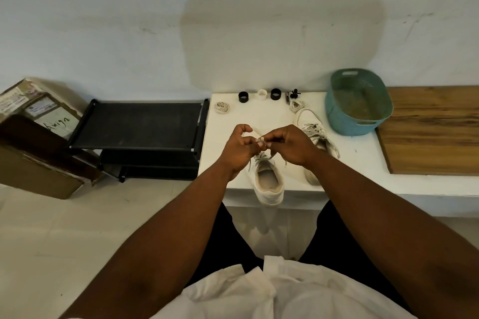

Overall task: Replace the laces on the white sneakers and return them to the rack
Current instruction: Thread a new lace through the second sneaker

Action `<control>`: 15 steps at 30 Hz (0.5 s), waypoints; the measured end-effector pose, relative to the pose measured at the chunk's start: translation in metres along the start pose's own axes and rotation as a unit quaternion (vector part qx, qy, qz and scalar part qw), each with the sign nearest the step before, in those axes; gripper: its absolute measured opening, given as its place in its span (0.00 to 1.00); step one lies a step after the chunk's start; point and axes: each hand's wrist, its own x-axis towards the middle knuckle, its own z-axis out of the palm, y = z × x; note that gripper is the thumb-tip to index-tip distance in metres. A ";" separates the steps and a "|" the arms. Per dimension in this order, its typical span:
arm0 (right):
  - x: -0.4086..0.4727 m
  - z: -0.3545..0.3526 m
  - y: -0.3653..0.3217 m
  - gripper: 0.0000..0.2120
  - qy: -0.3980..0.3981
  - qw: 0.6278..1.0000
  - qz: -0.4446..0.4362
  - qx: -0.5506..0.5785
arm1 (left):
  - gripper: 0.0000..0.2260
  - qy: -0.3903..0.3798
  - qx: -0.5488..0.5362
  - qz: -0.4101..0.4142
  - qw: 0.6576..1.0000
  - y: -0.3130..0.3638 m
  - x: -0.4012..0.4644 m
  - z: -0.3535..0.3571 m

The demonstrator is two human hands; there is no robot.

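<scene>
Head view: both hands raised over the near white sneaker at the front edge of the white table. Left hand and right hand curled, pinching the white lace between fingertips, loop arching above. Second sneaker lying just right, beside the teal basket. Black shoe rack left of the table. Coiled lace near the table's far left corner.

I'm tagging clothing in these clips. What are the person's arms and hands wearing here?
Nothing: both forearms are bare to the frame's bottom edge, with no sleeves, gloves, watch or rings visible on the left hand or right hand. A white shirt and dark trousers show below.
</scene>
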 end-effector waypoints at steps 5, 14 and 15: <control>-0.009 0.012 0.005 0.05 0.058 0.998 0.000 0.014 | 0.14 -0.020 0.084 0.011 0.996 -0.002 -0.001 0.002; -0.011 0.008 0.014 0.08 0.049 0.976 -0.112 -0.178 | 0.12 -0.028 0.170 0.021 0.985 0.004 0.008 -0.004; -0.011 0.007 0.011 0.10 0.051 0.958 -0.139 -0.245 | 0.12 -0.012 0.166 0.016 0.986 0.005 0.009 -0.002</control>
